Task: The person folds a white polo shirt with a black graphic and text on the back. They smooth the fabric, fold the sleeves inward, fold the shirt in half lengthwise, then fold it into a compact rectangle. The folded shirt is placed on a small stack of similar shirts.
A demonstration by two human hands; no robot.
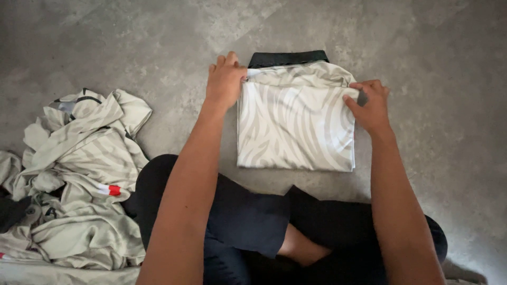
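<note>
A folded pale shirt (296,126) with a wavy grey pattern and a black collar band lies on the grey floor in front of me. My left hand (224,79) pinches its upper left corner, fingers closed on the fabric. Over at the upper right edge, my right hand (371,105) grips the cloth between thumb and fingers. The shirt forms a neat rectangle, its bottom edge toward my knees.
A crumpled heap of similar pale garments (79,179) lies on the floor at my left, one showing a small red patch. My crossed legs in dark shorts (248,221) fill the lower middle. Bare grey concrete floor (443,47) surrounds the shirt.
</note>
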